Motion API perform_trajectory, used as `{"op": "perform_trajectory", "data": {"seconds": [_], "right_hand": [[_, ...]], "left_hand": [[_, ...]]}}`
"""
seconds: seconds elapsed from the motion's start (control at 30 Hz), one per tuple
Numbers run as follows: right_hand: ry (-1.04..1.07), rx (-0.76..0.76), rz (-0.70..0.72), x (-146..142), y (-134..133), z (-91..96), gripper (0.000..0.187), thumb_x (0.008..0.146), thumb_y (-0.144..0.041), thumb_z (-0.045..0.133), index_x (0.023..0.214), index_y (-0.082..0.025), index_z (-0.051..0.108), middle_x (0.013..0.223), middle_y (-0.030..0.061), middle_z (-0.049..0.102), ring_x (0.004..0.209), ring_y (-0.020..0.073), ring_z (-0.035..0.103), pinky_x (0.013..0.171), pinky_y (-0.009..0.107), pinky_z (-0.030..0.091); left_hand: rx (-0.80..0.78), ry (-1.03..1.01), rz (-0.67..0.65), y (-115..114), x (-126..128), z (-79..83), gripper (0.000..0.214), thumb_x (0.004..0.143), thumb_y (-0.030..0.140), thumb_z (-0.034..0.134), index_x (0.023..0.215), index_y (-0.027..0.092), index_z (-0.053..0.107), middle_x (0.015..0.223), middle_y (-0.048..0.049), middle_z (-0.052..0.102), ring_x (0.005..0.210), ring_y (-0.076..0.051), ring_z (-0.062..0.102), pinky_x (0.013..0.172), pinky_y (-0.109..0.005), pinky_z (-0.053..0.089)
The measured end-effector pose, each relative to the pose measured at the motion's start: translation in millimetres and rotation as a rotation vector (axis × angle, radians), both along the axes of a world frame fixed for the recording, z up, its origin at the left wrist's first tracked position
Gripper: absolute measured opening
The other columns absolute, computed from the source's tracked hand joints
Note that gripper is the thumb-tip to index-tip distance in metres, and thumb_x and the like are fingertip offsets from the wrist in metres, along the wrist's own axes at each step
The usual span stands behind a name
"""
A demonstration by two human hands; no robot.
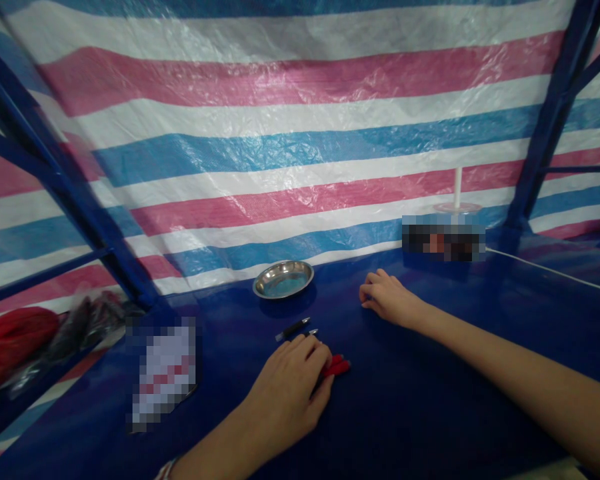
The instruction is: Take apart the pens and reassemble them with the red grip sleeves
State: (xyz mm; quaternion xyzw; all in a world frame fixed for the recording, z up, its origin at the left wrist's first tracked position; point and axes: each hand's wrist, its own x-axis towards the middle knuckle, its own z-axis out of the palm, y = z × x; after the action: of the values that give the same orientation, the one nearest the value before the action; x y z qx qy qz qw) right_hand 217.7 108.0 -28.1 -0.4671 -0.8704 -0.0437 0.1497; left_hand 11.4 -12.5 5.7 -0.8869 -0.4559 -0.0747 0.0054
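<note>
My left hand [297, 373] is low over the blue table, its thumb and fingers closed around red pens [337, 366] whose ends stick out to the right. Just beyond its knuckles lies a black pen [295, 329] with a silver tip. A second black pen [312, 334] shows only its end, the remainder hidden behind my fingers. To the right and farther back, my right hand [391, 298] rests on the tabletop with fingers curled in; nothing shows in it. A shallow oval metal dish [283, 280] sits behind the pens, between the hands and the striped sheet.
Red, white and blue striped plastic sheeting [300, 153] hangs behind the blue table [400, 407]. A blurred-out item [165, 373] lies at left. Another blurred object [445, 238] stands back right, with a white post [457, 187] and a white cable [550, 267]. Blue frame posts [75, 180] flank the table.
</note>
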Motion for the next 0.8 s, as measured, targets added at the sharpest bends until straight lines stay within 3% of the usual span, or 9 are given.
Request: {"op": "perform_trajectory", "data": {"seconds": [0.27,0.67,0.8], "right_hand": [[0.005,-0.006,-0.020,1,0,-0.5,0.010,0.079,-0.024,0.049,0.083,-0.020,0.058,0.087,0.0078,0.054,0.090,0.0218,0.044,0.065,0.028,0.035],[0.045,0.006,-0.040,-3,-4,0.7,0.017,0.078,-0.031,0.049,0.090,-0.021,0.056,0.090,0.0084,0.052,0.090,0.0232,0.044,0.068,0.033,0.037],[0.116,0.020,0.021,-7,-12,5.8,0.016,0.078,-0.028,0.049,0.091,-0.019,0.055,0.090,0.0085,0.051,0.089,0.0219,0.045,0.070,0.032,0.037]], "left_hand": [[-0.012,-0.016,0.001,1,-2,-0.3,0.016,0.078,0.017,0.042,0.094,0.019,0.046,0.089,-0.0029,0.052,0.083,-0.018,0.049,0.072,-0.031,0.041],[-0.005,-0.015,0.006,1,-3,-1.9,0.017,0.076,0.018,0.044,0.093,0.020,0.046,0.090,-0.0021,0.050,0.084,-0.019,0.048,0.072,-0.033,0.041],[-0.003,-0.003,0.011,1,-4,-3.0,0.018,0.075,0.015,0.043,0.092,0.019,0.046,0.089,-0.0022,0.050,0.082,-0.019,0.048,0.071,-0.033,0.040]]}}
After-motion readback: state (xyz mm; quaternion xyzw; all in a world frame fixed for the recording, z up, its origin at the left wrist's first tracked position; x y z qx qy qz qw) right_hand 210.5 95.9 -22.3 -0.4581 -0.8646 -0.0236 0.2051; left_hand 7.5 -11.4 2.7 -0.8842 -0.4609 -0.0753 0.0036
